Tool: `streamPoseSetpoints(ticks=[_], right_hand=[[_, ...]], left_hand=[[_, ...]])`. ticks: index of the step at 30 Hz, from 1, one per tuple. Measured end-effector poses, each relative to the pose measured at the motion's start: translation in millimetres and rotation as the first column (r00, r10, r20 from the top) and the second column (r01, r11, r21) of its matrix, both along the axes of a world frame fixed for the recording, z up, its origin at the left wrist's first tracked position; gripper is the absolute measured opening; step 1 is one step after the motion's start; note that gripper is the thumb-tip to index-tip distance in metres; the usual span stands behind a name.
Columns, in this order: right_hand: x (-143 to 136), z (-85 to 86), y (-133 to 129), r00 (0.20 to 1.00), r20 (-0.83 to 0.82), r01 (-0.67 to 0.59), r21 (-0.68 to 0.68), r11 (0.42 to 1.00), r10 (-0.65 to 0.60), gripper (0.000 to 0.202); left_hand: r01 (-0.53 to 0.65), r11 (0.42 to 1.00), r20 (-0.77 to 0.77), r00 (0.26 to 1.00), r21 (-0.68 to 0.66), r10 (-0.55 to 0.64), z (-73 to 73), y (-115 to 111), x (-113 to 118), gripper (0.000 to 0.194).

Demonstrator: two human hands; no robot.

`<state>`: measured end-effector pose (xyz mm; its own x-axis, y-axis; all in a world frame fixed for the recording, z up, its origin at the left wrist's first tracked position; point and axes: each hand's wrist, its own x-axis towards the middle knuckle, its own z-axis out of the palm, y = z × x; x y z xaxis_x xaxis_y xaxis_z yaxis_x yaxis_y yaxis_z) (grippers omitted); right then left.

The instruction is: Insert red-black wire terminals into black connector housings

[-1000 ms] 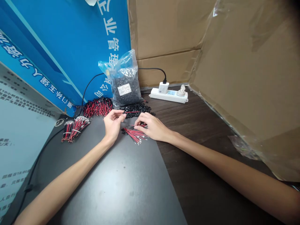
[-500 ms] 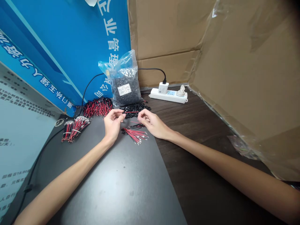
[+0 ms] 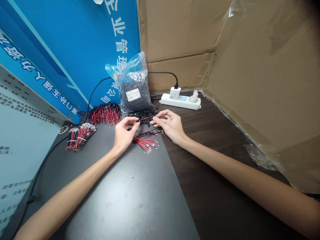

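A thin red wire (image 3: 145, 118) is stretched between my two hands, above a heap of small black parts (image 3: 132, 115). My left hand (image 3: 125, 133) pinches its left end between thumb and fingers. At the other end, the fingertips of my right hand (image 3: 171, 126) are closed on it; the tips hide what is at that end. Below the hands, short red wires with silvery ends (image 3: 147, 145) lie fanned out on the grey mat. Just above that fan lie several black and red wires (image 3: 151, 133).
A large pile of red and black wires (image 3: 105, 115) and banded wire bundles (image 3: 81, 136) lie to the left. Behind stands a clear bag of black parts (image 3: 135, 90). A white power strip (image 3: 180, 101) sits at the back right, near cardboard walls (image 3: 180, 40).
Both hands have shifted right, with the wire between them now slanting up to the right. The right hand's fingers are more extended, and more wires show beneath it.
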<state>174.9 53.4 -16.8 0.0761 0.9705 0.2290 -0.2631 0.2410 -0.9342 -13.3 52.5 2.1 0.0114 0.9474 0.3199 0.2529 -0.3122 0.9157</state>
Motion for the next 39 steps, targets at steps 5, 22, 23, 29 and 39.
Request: streamPoseSetpoints(ticks=[5, 22, 23, 29, 39], right_hand=[[2, -0.6, 0, 1.000, 0.006, -0.008, -0.064, 0.998, 0.008, 0.048], [5, -0.7, 1, 0.997, 0.002, -0.077, -0.085, 0.993, 0.078, 0.049], [5, -0.4, 1, 0.997, -0.009, -0.079, -0.080, 0.994, 0.078, 0.050], [5, 0.0, 1, 0.997, 0.003, -0.071, -0.037, 0.997, 0.071, 0.051], [7, -2.3, 2, 0.998, 0.006, -0.063, -0.063, 0.996, 0.063, 0.083]], left_hand=[[-0.037, 0.999, 0.045, 0.998, 0.017, 0.036, -0.3, 0, 1, 0.025], [0.111, 0.988, -0.197, 0.976, 0.106, -0.089, 8.0, -10, 4, 0.012], [0.117, 0.987, -0.206, 0.974, 0.115, -0.091, 9.1, -10, 5, 0.011], [0.110, 0.986, -0.208, 0.975, 0.122, -0.083, 10.0, -10, 5, 0.010], [0.120, 0.976, -0.244, 0.967, 0.181, -0.074, 9.8, -11, 5, 0.008]])
